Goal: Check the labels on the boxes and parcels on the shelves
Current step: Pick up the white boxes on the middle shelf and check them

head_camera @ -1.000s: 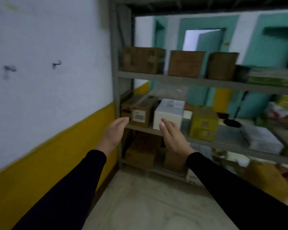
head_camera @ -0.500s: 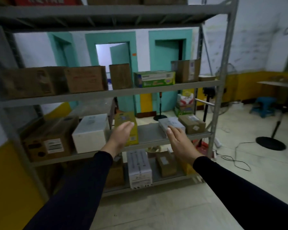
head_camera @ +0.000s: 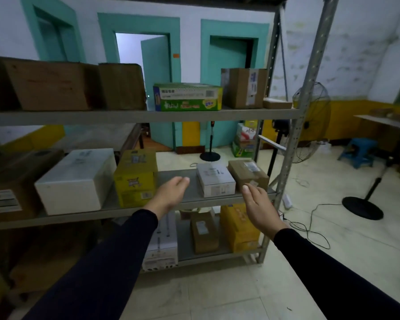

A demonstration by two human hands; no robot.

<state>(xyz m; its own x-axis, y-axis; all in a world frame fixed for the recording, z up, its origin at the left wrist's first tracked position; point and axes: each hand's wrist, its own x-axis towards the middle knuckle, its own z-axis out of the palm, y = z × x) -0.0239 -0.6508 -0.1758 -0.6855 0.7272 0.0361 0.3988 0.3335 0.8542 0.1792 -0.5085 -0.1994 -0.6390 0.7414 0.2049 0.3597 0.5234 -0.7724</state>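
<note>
Grey metal shelving (head_camera: 148,116) fills the left and centre, its right post (head_camera: 293,135) standing at the edge of the open floor (head_camera: 333,239). We see both hands out in front of the middle shelf, holding nothing: left hand (head_camera: 169,195) with fingers relaxed and loosely together, right hand (head_camera: 259,207) flat, fingers straight and slightly apart. Between them, farther back on the shelf, sits a small white parcel (head_camera: 215,181) with a brown parcel (head_camera: 247,174) just to its right near the post. Left of the hands: yellow box (head_camera: 135,179), white box (head_camera: 76,181), labelled brown box (head_camera: 12,188). Bare shelf strip runs in front of the hands. Right side floor has cables (head_camera: 310,225), a fan stand (head_camera: 363,204), a blue stool (head_camera: 359,152)
</note>
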